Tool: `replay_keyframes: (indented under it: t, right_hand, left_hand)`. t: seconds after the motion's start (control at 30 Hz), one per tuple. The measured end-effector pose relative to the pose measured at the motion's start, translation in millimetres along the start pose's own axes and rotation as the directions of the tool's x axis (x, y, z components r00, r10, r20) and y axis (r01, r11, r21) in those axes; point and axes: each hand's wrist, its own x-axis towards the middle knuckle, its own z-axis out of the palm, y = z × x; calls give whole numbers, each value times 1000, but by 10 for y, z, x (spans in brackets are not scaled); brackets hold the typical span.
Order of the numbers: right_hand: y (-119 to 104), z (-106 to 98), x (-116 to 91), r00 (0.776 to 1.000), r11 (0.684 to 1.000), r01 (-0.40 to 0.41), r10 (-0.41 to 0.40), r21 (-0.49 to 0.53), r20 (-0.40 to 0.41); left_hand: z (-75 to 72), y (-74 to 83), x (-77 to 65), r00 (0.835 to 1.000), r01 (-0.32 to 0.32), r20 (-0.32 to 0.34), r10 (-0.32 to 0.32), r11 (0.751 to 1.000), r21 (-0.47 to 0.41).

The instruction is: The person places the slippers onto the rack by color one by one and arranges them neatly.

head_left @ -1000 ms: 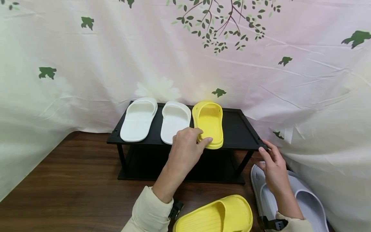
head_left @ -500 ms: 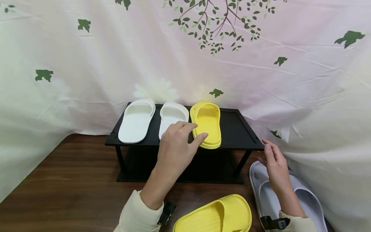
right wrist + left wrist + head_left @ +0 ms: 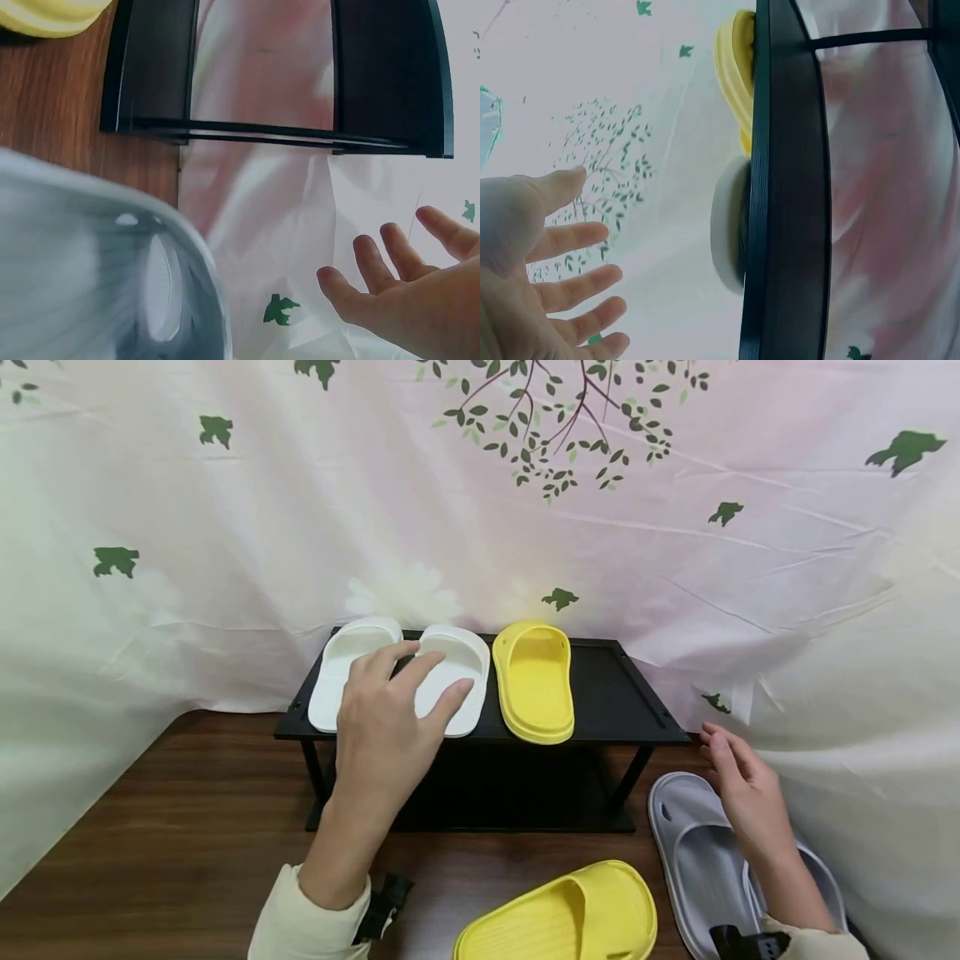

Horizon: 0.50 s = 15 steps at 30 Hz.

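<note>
My left hand hovers in front of two white slippers, partly covering both in the head view. In the left wrist view its fingers spread apart, holding nothing. The white slippers stand side by side on a black two-tier rack. Right of them on the top shelf sits a yellow slipper, toe toward the back. Beyond the rack's right end is my right hand, fingers loosely extended and touching nothing. Below it on the floor lie grey slippers, one partly hidden by the wrist.
Another yellow slipper lies on the brown wooden floor in front of the rack. A pale cloth with printed leaves hangs behind and along both sides.
My left hand has let go of the yellow slipper on the rack and moved left, before the white ones. My right hand has left the rack's corner and moved slightly right.
</note>
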Motion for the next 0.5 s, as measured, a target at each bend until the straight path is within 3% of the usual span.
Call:
replay_keyframes:
  t: [0.1, 0.3, 0.5]
  right_hand:
    - [22, -45, -26, 1000, 998, -12, 12, -62, -1]
    - [83, -132, -71, 999, 997, 3, -6, -82, -34]
    - [136, -250, -97, 998, 994, -35, 30, -102, -46]
  left_hand:
    - [-38, -62, -4, 1000, 4, -9, -4, 1000, 19]
    - [-124, -233, -6, 998, 18, -53, -15, 999, 42]
    - [-237, -438, -35, 994, 88, -71, -86, 996, 30]
